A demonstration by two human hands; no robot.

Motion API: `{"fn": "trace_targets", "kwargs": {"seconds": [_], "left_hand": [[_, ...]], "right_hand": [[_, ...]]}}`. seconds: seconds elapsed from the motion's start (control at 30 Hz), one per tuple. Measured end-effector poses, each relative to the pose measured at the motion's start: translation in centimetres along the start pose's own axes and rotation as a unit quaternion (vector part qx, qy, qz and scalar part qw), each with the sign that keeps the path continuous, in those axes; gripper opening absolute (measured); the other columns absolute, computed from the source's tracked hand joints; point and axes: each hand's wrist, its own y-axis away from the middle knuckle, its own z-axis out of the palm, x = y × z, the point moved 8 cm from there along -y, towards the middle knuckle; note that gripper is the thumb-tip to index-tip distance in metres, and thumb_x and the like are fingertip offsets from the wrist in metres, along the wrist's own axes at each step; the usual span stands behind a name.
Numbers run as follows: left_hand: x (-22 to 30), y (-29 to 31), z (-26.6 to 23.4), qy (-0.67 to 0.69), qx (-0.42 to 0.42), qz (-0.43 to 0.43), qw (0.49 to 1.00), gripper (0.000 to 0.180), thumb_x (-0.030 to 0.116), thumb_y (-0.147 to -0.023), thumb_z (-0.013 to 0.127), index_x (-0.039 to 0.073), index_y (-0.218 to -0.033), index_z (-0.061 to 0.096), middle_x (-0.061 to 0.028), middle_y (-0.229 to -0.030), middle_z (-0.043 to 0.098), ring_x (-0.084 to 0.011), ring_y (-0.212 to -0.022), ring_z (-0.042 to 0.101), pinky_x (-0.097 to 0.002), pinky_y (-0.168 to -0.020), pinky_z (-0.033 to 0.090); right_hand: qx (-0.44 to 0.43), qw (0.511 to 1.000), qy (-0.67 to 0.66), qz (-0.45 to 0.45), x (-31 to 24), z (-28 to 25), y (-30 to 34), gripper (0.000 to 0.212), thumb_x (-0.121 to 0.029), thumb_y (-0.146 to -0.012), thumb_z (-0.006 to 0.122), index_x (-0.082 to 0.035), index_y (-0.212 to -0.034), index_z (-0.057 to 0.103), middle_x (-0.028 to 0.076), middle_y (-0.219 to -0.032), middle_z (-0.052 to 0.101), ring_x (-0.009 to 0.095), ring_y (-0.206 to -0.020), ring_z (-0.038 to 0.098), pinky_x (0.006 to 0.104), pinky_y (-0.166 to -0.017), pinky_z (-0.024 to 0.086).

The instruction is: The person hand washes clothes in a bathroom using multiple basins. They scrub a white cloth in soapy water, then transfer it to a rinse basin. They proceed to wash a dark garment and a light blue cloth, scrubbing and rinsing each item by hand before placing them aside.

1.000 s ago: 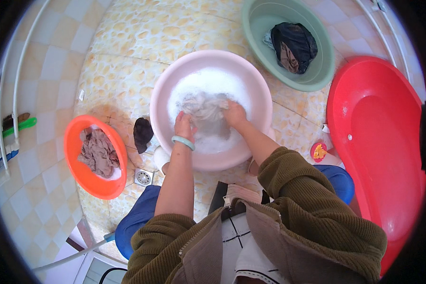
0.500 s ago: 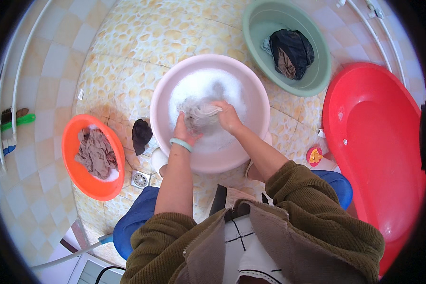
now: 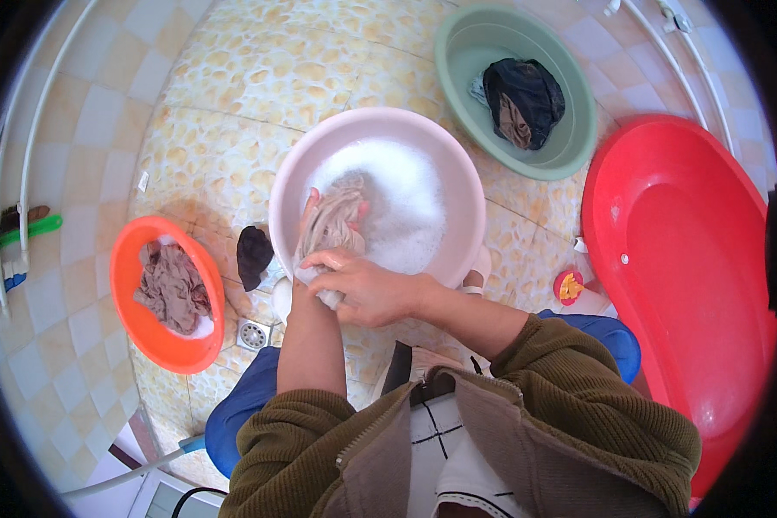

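A wet grey-beige cloth (image 3: pixel 335 217) stretches over my left hand (image 3: pixel 310 207) and down to its wrist, above the left side of a pink basin (image 3: pixel 470 186). Fingertips of that hand show on both sides of the cloth; most of the palm is covered. My right hand (image 3: pixel 358 289) lies across the left wrist, its fingers closed on the lower end of the cloth, over the near rim. White suds (image 3: pixel 406 203) float on the water in the basin.
Left stands an orange basin (image 3: pixel 128 324) with brown clothes (image 3: pixel 173 289); a dark cloth (image 3: pixel 253 257) and a floor drain (image 3: pixel 252 335) lie beside it. A green basin (image 3: pixel 457 82) holds dark clothes (image 3: pixel 531 99). A red tub (image 3: pixel 691 259) fills the right.
Both hands have come nearer and left with the cloth. My right hand has moved from the cloth's far end to my left wrist, and the cloth now covers my left palm.
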Motion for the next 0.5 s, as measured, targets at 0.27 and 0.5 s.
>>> {"fn": "trace_targets", "kwargs": {"seconds": [0.27,0.5], "left_hand": [[-2.5,-2.4,-1.5,0.010,0.009,0.022,1.000,0.048,0.042,-0.096,0.044,0.002,-0.122,0.052,-0.0108,-0.115,0.059,-0.0241,-0.103,0.058,-0.0340,-0.093,0.046],[-4.0,-2.7,-0.8,-0.112,0.202,0.104,0.967,0.042,0.036,-0.097,0.045,0.001,-0.120,0.053,-0.0073,-0.114,0.058,-0.0207,-0.101,0.058,-0.0335,-0.091,0.046]], "right_hand": [[0.263,0.945,0.085,0.176,6.5,-2.8,0.4,0.020,-0.027,-0.081,0.062,-0.010,-0.091,0.060,0.014,-0.102,0.054,0.034,-0.092,0.058,0.0432,-0.078,0.047],[0.326,0.888,0.147,0.288,20.0,-9.1,3.6,0.015,-0.020,-0.087,0.058,-0.006,-0.087,0.061,0.018,-0.083,0.062,0.032,-0.077,0.062,0.0398,-0.070,0.051]]}}
